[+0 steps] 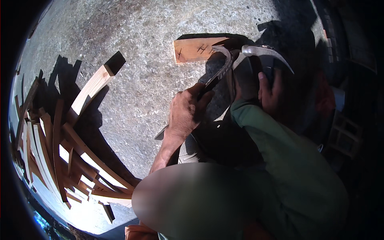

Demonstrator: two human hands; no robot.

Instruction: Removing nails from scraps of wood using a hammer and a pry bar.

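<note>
My left hand [185, 110] is closed around the shaft of a dark pry bar [226, 64]. The bar's hooked end curves up beside a short wooden board [196, 49] lying on the ground, and its flat tip shows below my wrist. In the shade to the right, my right hand [273, 90] is wrapped around the dark handle of a claw hammer [262, 51]. Its metal head lies just right of the hook, with the curved claw pointing right. Shadow hides much of this hand. Dark marks are drawn on the board.
A heap of loose wooden strips [58, 148] stands on the left, with one sunlit piece [91, 90] jutting toward the middle. Rough concrete [132, 52] spreads under everything. A crate-like wooden frame [345, 136] stands in the shade at the right.
</note>
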